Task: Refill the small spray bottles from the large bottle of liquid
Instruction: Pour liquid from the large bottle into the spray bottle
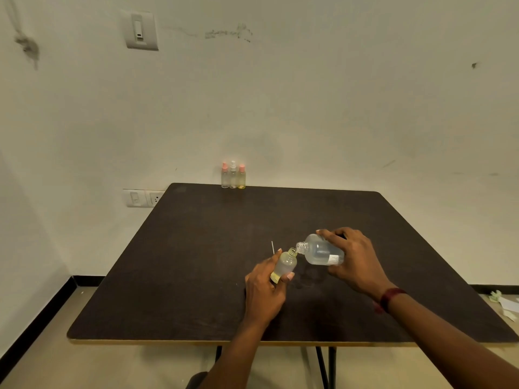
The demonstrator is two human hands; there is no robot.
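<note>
**A:** We're mid-pour! The right hand (354, 259) has its fingers and thumb wrapped over the body of the large bottle (320, 252), which is tipped almost onto its side with its open neck pointing to about 8 o'clock.

**B:** The left hand (265, 290) is curled round the small bottle (285, 265), thumb on one flank and fingers on the other. The bottle leans, with its mouth up toward 1 o'clock. The two mouths are touching or very nearly so.

**A:** Is anything flowing?

**B:** Can't tell from here. There's a yellowish pool low in the small bottle, so I'd say there's plenty of room left.

**A:** So what makes this a good pour?

**B:** I'd tip the large bottle slowly, with lip held against lip. That small neck is narrow, and a rush of liquid would run over onto the table (196, 262). Bringing the small bottle nearer upright as it fills would help.

**A:** Where does everything sit?

**B:** The small bottle is at 1 o'clock from the left hand, in its grip. The large bottle is at 9 o'clock from the right hand, under its fingers. A thin white tube (272, 246) lies just beside the small bottle at 11 o'clock.

**A:** And three spray bottles (233, 175) stand capped at the table's 12 o'clock edge, well apart from both hands.
</note>
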